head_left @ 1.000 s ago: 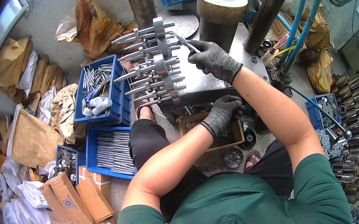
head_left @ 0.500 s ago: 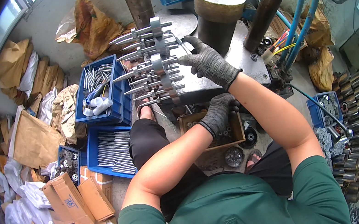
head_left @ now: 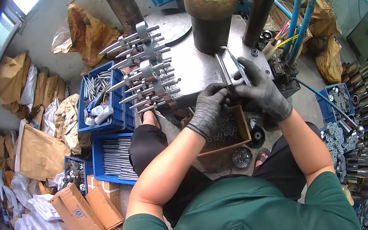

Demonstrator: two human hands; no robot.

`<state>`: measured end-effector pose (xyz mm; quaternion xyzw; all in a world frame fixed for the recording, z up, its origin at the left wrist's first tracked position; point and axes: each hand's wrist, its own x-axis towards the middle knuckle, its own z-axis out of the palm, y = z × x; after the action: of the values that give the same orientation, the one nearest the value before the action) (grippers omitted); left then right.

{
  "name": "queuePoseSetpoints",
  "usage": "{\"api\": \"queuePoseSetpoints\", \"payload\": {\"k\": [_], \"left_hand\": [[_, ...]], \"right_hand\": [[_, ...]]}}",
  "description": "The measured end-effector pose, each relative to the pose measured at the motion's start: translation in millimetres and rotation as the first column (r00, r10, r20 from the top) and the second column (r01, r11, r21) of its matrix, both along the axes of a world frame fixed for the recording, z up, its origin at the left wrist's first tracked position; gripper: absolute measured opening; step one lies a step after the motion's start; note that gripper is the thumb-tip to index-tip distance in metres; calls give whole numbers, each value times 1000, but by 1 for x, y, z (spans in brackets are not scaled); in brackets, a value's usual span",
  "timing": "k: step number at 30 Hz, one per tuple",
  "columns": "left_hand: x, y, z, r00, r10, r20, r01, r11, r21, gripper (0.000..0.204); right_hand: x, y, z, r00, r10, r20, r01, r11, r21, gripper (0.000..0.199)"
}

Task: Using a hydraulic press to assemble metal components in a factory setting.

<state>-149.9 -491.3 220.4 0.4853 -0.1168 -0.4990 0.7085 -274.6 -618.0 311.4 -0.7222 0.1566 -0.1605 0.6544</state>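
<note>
While seated at grey press table (head_left: 196, 72), person works both gloved hands at its near edge. Left hand (head_left: 208, 109), fingers curled shut, grips near end of thin metal rod (head_left: 222, 69) lying on table just in front of dark cylinder (head_left: 211, 13). Right hand (head_left: 261, 91), fingers closed round second rod (head_left: 237, 65) just beside first. Brown box (head_left: 241, 128) of small dark rings just below table edge, under hands. Stack of finished rod assemblies (head_left: 146, 68) on table's left end. Blue bins (head_left: 98, 101) of rods left of table.
</note>
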Motion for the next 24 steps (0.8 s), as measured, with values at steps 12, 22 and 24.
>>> {"api": "queuePoseSetpoints", "payload": {"k": [12, 22, 24], "left_hand": [[11, 6, 35, 966, 127, -226, -130, 991, -2, 12], [23, 1, -3, 926, 80, -369, -116, 990, -75, 11], [19, 1, 3, 938, 88, -336, -112, 992, -54, 12]], "right_hand": [[-38, -20, -21, 990, -81, 120, 144, 551, -822, 56], [-37, -26, -31, 997, 13, 71, 55, 510, -858, 53], [-38, -26, -29, 998, 11, 60, 46, 512, -858, 54]]}}
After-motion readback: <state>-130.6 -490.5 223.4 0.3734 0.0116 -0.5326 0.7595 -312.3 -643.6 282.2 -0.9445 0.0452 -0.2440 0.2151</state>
